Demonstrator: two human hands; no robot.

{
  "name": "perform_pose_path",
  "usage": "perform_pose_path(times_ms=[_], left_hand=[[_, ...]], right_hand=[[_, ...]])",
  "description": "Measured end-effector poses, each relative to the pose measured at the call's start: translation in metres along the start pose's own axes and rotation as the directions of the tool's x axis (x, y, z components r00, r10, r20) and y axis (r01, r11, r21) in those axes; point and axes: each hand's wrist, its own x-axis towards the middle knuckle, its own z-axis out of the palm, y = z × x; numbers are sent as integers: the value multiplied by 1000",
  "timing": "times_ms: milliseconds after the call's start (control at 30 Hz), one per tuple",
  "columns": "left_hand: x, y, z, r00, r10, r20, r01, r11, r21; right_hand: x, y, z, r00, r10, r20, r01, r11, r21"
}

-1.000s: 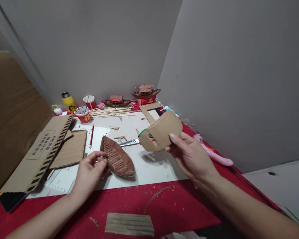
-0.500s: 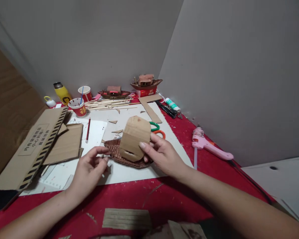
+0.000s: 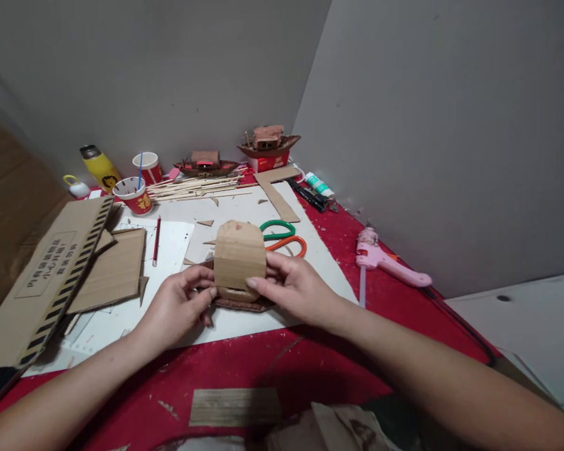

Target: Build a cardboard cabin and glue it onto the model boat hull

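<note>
Arched tan cardboard piece (image 3: pixel 239 255) held at a small brown ridged boat hull (image 3: pixel 242 305)

The right hand (image 3: pixel 294 285) grips the cardboard piece near its lower right edge, thumb on the face turned towards us, fingers round behind; the left hand (image 3: pixel 178 307) is curled at the opposite edge, thumb and fingertips close together, though from where I stand I can't tell whether they pinch the cardboard, the hull or both; the cardboard sits in front of most of the hull, leaving mainly its near side in view below; whether the two touch I can't make out.

Under all this lies a large white sheet (image 3: pixel 322 275) on a red-covered table (image 3: pixel 319 369); just beyond the right hand rest scissors with green and orange handles (image 3: pixel 282 237); farther right, on the red, lies a pink glue gun (image 3: pixel 390 264); over on the left are a dark red pencil (image 3: pixel 156 242) and a printed cardboard flap with black stripes (image 3: pixel 51 269); at the back, thin pale wooden sticks (image 3: pixel 195 187) lie near two red-and-white paper cups, a yellow bottle (image 3: pixel 99 169) and two brown model boats with cabins, the right-hand one perched on a red box (image 3: pixel 269 163).
</note>
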Motion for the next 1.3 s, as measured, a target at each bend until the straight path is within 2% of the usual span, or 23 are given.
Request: perform_pose_path(times_ms=[133, 200, 300, 533, 733, 1000, 1167, 1300], left_hand=[[0, -7, -1, 998, 41, 45, -43, 998, 44], [-1, -11, -1, 996, 54, 69, -59, 997, 60], [-3, -13, -2, 995, 59, 84, -68, 992, 111], [-14, -16, -3, 987, 109, 120, -140, 948, 285], [-10, -35, -2, 954, 278, 113, -299, 846, 441], [-5, -46, 0, 897, 429, 105, -423, 765, 486], [-5, -50, -1, 880, 463, 106, -443, 720, 535], [-2, -50, -1, 886, 445, 133, -444, 727, 524]], right_hand=[[-2, 0, -6, 998, -70, -11, 60, 919, -389], [-3, 0, -9, 990, -139, 20, 130, 858, -498], [-4, 0, -12, 976, -205, 78, 212, 793, -572], [-5, 2, -13, 971, -230, 67, 225, 777, -588], [-6, 7, -15, 947, -312, 72, 296, 770, -566], [-10, 9, -16, 939, -328, 107, 335, 790, -513], [-10, 12, -16, 934, -335, 126, 353, 804, -480], [-10, 16, -15, 940, -320, 120, 338, 816, -470]])
